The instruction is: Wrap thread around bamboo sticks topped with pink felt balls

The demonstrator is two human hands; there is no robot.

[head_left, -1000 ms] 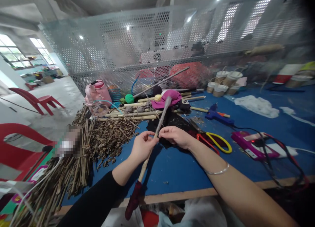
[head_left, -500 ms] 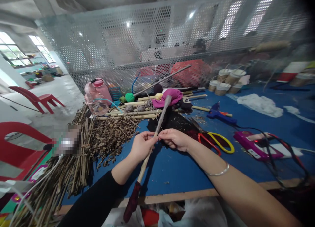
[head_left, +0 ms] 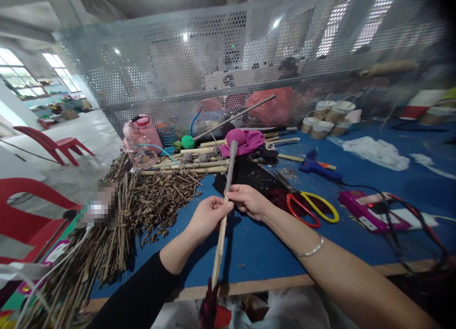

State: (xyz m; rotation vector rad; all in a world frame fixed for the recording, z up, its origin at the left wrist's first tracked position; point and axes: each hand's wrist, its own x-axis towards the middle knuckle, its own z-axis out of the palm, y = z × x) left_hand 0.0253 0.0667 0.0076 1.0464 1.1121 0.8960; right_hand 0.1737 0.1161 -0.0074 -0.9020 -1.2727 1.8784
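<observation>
A thin wooden stick slants up and away from me. Its far part has a smooth grey covering, and its near end is wrapped in dark red fabric. My left hand pinches the stick near its middle, at the lower edge of the grey covering. Just above, my right hand closes thumb and fingertips on the covering's edge. Beneath the stick lies black fabric. Scissors with one red and one yellow handle rest right of my right hand.
Dry twigs and crumpled brown plant pieces cover the left side. Magenta fabric, a green ball and several sticks lie behind. To the right are a blue glue gun, a purple power strip and cables.
The stick has swung more upright, its near end moving right and down and its far end shifting left. My right hand has moved slightly left along with it.
</observation>
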